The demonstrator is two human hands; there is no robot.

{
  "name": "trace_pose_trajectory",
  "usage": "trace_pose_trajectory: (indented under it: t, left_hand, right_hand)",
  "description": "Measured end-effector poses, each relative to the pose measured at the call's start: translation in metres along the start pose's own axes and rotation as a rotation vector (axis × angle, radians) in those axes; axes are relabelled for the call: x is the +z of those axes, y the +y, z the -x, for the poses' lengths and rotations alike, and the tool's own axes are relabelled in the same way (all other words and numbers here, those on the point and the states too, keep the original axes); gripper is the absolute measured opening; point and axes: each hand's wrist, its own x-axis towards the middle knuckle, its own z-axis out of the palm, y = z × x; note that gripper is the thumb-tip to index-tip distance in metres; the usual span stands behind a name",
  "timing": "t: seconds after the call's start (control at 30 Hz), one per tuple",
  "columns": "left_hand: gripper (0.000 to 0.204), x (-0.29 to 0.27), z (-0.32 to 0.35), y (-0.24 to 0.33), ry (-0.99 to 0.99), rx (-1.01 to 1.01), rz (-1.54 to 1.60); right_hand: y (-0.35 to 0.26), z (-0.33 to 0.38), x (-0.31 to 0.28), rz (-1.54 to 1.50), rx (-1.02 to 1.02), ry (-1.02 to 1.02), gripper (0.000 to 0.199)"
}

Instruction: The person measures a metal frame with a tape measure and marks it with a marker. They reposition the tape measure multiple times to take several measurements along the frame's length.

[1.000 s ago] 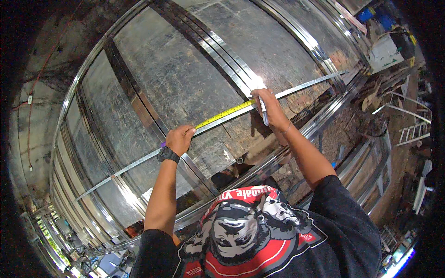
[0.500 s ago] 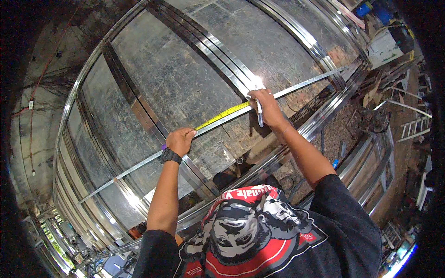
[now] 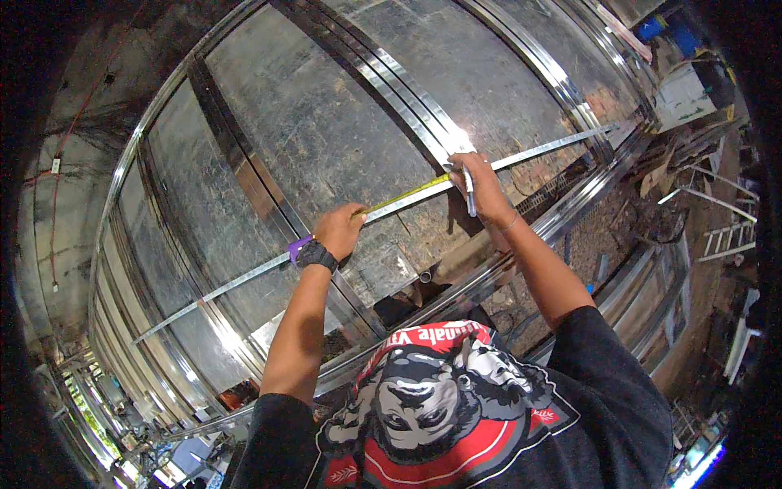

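A yellow tape measure blade [image 3: 407, 194] stretches between my two hands, along a narrow light metal strip [image 3: 550, 151] that crosses the frame. My left hand [image 3: 342, 228] is closed, pinching the blade at its left end. A purple object [image 3: 298, 247] shows beside that wrist, at the strip; its kind is unclear. My right hand [image 3: 481, 179] is closed over the blade's other end, by a pair of shiny metal bars. From its fingers a slim whitish pen [image 3: 470, 200] points down toward me. My palms hide the tape's case, if it is there.
Shiny metal bars [image 3: 383, 73] run across dark, scuffed sheets [image 3: 301, 106]. The frame's near rail [image 3: 562, 224] passes just in front of me. A ladder-like rack [image 3: 729, 228] and scrap pieces lie to the right. A red cable [image 3: 69, 138] hangs at the far left.
My left hand has slid right along the strip, and the visible tape between my hands is shorter. The purple object is now more exposed. My right hand stays at the bars.
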Motion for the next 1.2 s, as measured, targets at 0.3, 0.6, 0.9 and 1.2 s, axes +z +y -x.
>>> trace_pose_trajectory:
  t: [0.3, 0.6, 0.9, 1.2]
  left_hand:
    - [0.029, 0.004, -0.002, -0.003, -0.011, -0.108, 0.091]
    - [0.028, 0.009, -0.004, -0.006, 0.021, -0.160, 0.163]
    - [0.029, 0.012, -0.006, -0.008, 0.055, -0.145, 0.139]
    - [0.028, 0.012, -0.001, -0.006, 0.061, -0.223, 0.142]
  right_hand:
    - [0.001, -0.001, -0.001, 0.021, 0.012, -0.021, 0.034]
    - [0.001, 0.003, 0.002, 0.022, 0.041, 0.042, 0.036]
    - [-0.011, 0.003, -0.005, -0.063, 0.134, 0.052, 0.032]
    - [-0.063, 0.043, -0.006, -0.048, 0.005, 0.109, 0.033]
